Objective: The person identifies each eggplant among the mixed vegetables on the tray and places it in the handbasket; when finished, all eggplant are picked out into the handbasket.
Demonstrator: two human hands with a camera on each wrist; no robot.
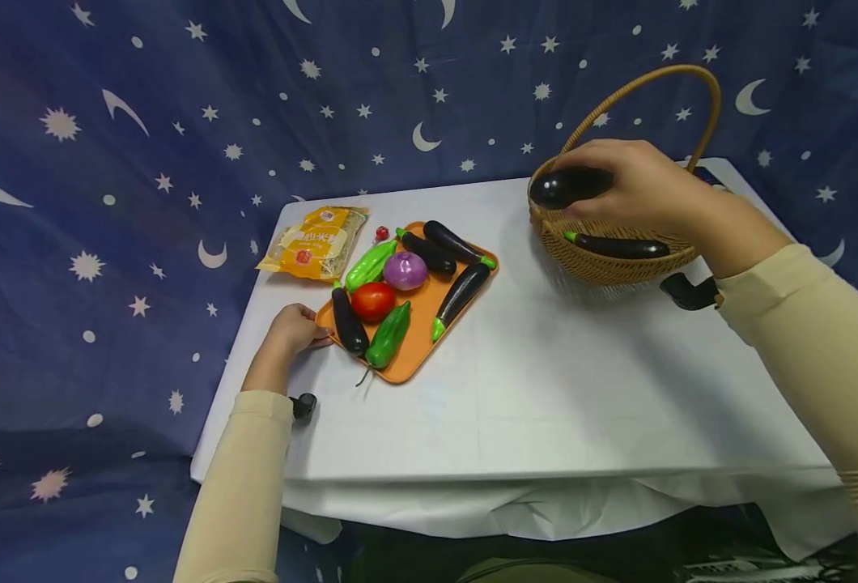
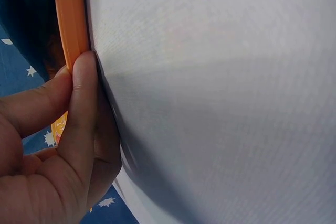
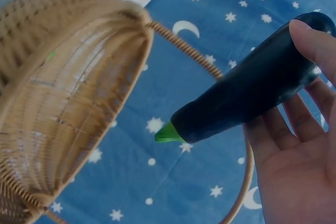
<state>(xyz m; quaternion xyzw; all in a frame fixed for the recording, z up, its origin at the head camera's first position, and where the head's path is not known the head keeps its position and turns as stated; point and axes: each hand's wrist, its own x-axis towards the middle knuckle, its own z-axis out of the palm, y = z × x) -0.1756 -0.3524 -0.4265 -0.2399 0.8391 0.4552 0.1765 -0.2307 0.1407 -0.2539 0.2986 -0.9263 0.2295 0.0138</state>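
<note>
My right hand (image 1: 640, 182) holds a dark eggplant (image 1: 569, 188) over the wicker basket (image 1: 592, 263). In the right wrist view, this eggplant (image 3: 247, 85) points its green stem end toward the basket's opening, with thumb and fingers around its thick end. Another eggplant (image 1: 622, 247) lies inside the basket. At the left, my left hand (image 1: 294, 330) pinches the rim of the orange tray (image 1: 416, 352), thumb on one side and fingers on the other. On the tray are several eggplants (image 1: 461, 300), a tomato (image 1: 373, 302), a purple onion (image 1: 405, 271) and two green peppers (image 1: 388, 337).
A yellow food packet (image 1: 312, 243) lies behind the tray at the left, with a small red item (image 1: 381, 233) beside it. The basket's tall handle (image 1: 643, 77) arches above its opening. A white cloth (image 1: 545, 405) covers the table, and a starry blue curtain (image 1: 400, 97) hangs behind.
</note>
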